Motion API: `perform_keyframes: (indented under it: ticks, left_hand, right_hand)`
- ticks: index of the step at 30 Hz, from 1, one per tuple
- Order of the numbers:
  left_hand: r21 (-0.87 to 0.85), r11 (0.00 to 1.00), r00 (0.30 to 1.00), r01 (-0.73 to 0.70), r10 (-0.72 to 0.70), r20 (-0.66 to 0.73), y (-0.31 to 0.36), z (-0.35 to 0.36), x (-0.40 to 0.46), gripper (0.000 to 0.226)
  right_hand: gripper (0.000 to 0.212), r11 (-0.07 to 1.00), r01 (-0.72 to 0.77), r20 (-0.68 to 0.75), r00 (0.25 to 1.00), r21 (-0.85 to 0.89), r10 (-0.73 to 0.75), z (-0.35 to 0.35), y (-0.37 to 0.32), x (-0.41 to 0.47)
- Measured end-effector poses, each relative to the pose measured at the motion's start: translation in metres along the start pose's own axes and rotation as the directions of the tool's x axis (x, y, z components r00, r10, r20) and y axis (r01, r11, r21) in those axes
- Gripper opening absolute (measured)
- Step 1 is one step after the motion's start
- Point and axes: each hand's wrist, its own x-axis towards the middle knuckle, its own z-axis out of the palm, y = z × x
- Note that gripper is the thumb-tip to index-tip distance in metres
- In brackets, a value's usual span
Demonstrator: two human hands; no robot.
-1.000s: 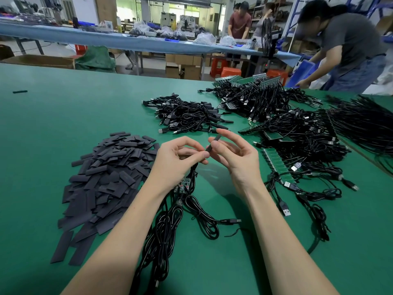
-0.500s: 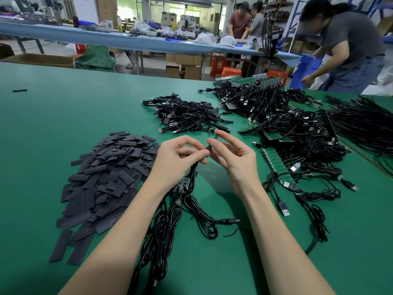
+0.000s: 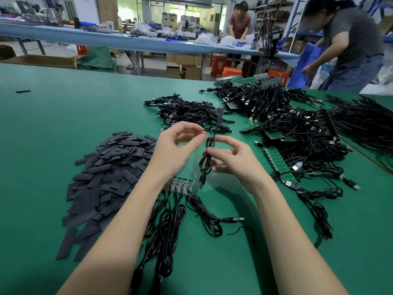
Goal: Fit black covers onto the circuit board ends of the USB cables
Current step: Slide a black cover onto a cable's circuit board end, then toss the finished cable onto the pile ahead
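Since half a second ago your hands have drawn apart and risen a little: the covered cable end you were pinching between both hands now hangs from your right hand (image 3: 231,160) alone. That hand, at frame centre, curls its fingers round a looped USB cable (image 3: 205,161), whose covered end (image 3: 219,120) sticks up above the fingers while the plug dangles below, clear of the green table (image 3: 63,116). Your left hand (image 3: 176,147), just left of it, holds nothing; thumb and forefinger form a loose, half-open ring. Below your left wrist, a small row of bare circuit boards (image 3: 180,185) lies on the table with their cables (image 3: 165,228) trailing toward the bottom edge. At left centre, a heap of flat black covers (image 3: 106,177). Above your hands, a pile of finished cables (image 3: 187,111); to the right, a wide tangle of cables on green board strips (image 3: 297,133). Upper right of the frame, a person in a grey shirt (image 3: 348,43) bends over a blue bin (image 3: 302,64); another stands at the long blue bench (image 3: 106,39) along the top.
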Motion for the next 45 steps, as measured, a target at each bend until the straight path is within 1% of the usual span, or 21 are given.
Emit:
perform_keyframes:
  ticks: [2, 4, 7, 10, 12, 13, 16, 18, 19, 20, 22, 24, 25, 28, 31, 33, 34, 36, 40, 42, 45]
  left_hand:
    - [0.120, 0.991, 0.996, 0.053, -0.043, -0.079, -0.006, -0.010, 0.002, 0.007]
    - [0.176, 0.973, 0.984, 0.149, -0.128, -0.125, -0.014, -0.019, 0.003, 0.005]
    - [0.220, 0.939, 0.960, 0.264, -0.234, -0.153, -0.024, -0.022, 0.001, 0.015]
    - [0.210, 0.925, 0.941, 0.316, -0.276, -0.198, -0.030, -0.021, 0.001, 0.027]
    - [0.185, 0.924, 0.931, 0.336, -0.295, -0.214, -0.032, -0.022, 0.003, 0.034]
    - [0.167, 0.924, 0.928, 0.345, -0.309, -0.208, -0.033, -0.022, 0.002, 0.036]
    - [0.127, 0.921, 0.921, 0.368, -0.342, -0.188, -0.034, -0.022, 0.002, 0.039]
    - [0.112, 0.920, 0.918, 0.375, -0.352, -0.183, -0.033, -0.022, 0.002, 0.040]
    - [0.112, 0.921, 0.919, 0.373, -0.351, -0.178, -0.032, -0.021, 0.002, 0.041]
    - [0.114, 0.921, 0.920, 0.373, -0.351, -0.174, -0.031, -0.020, 0.002, 0.042]
    - [0.120, 0.919, 0.921, 0.376, -0.356, -0.158, -0.030, -0.018, 0.001, 0.043]
    - [0.117, 0.917, 0.921, 0.381, -0.365, -0.136, -0.029, -0.017, 0.001, 0.043]
    - [0.116, 0.916, 0.921, 0.383, -0.368, -0.130, -0.029, -0.017, 0.001, 0.043]
    - [0.108, 0.916, 0.919, 0.386, -0.371, -0.132, -0.029, -0.017, 0.001, 0.043]
    - [0.107, 0.917, 0.920, 0.384, -0.370, -0.130, -0.028, -0.018, 0.001, 0.043]
    - [0.115, 0.916, 0.921, 0.383, -0.369, -0.128, -0.028, -0.017, 0.001, 0.043]
    - [0.125, 0.915, 0.921, 0.384, -0.370, -0.122, -0.028, -0.016, 0.000, 0.043]
    - [0.136, 0.915, 0.924, 0.379, -0.366, -0.111, -0.027, -0.015, 0.000, 0.042]
    - [0.169, 0.915, 0.930, 0.366, -0.354, -0.097, -0.027, -0.012, -0.001, 0.039]
    - [0.199, 0.916, 0.937, 0.349, -0.340, -0.079, -0.027, -0.011, -0.001, 0.039]
    - [0.203, 0.916, 0.938, 0.347, -0.345, -0.045, -0.028, -0.014, -0.001, 0.039]
  right_hand:
    - [0.040, 0.993, -0.011, -0.170, 0.985, 0.116, 0.031, -0.002, -0.002, 0.007]
    - [0.042, 0.974, -0.018, -0.262, 0.962, 0.226, 0.079, -0.001, -0.003, 0.018]
    - [0.040, 0.942, -0.012, -0.271, 0.956, 0.336, 0.109, 0.013, -0.012, 0.044]
    - [0.039, 0.932, 0.007, -0.321, 0.940, 0.363, 0.118, 0.032, -0.027, 0.088]
    - [0.042, 0.924, -0.033, -0.338, 0.925, 0.382, 0.172, 0.040, -0.036, 0.119]
    - [0.044, 0.931, -0.067, -0.320, 0.928, 0.360, 0.191, 0.044, -0.039, 0.129]
    - [0.046, 0.973, -0.192, -0.260, 0.940, 0.130, 0.220, 0.048, -0.035, 0.144]
    - [0.047, 0.971, -0.239, -0.275, 0.934, -0.008, 0.228, 0.046, -0.024, 0.143]
    - [0.043, 0.964, -0.261, -0.274, 0.932, -0.053, 0.237, 0.042, -0.018, 0.138]
    - [0.034, 0.960, -0.269, -0.268, 0.933, -0.080, 0.239, 0.040, -0.012, 0.132]
    - [0.008, 0.958, -0.262, -0.273, 0.936, -0.121, 0.222, 0.035, -0.006, 0.111]
    - [0.010, 0.950, -0.256, -0.260, 0.943, -0.179, 0.205, 0.031, -0.002, 0.088]
    - [0.009, 0.942, -0.262, -0.229, 0.950, -0.210, 0.213, 0.029, -0.004, 0.075]
    - [0.010, 0.883, -0.262, -0.105, 0.965, -0.389, 0.240, 0.027, -0.006, 0.040]
    - [0.016, 0.752, -0.218, -0.049, 0.970, -0.623, 0.240, 0.025, -0.004, 0.015]
    - [0.020, 0.656, -0.191, -0.040, 0.971, -0.730, 0.237, 0.026, -0.003, 0.008]
    - [0.022, 0.630, -0.184, -0.034, 0.970, -0.755, 0.243, 0.027, -0.004, 0.005]
    - [0.025, 0.616, -0.167, 0.002, 0.965, -0.770, 0.263, 0.029, -0.006, 0.000]
    - [0.023, 0.655, -0.159, 0.059, 0.953, -0.739, 0.297, 0.034, -0.005, -0.003]
    - [0.014, 0.701, -0.156, 0.079, 0.954, -0.696, 0.290, 0.034, -0.005, -0.005]
    - [0.005, 0.839, -0.184, 0.134, 0.948, -0.513, 0.290, 0.031, -0.006, -0.007]
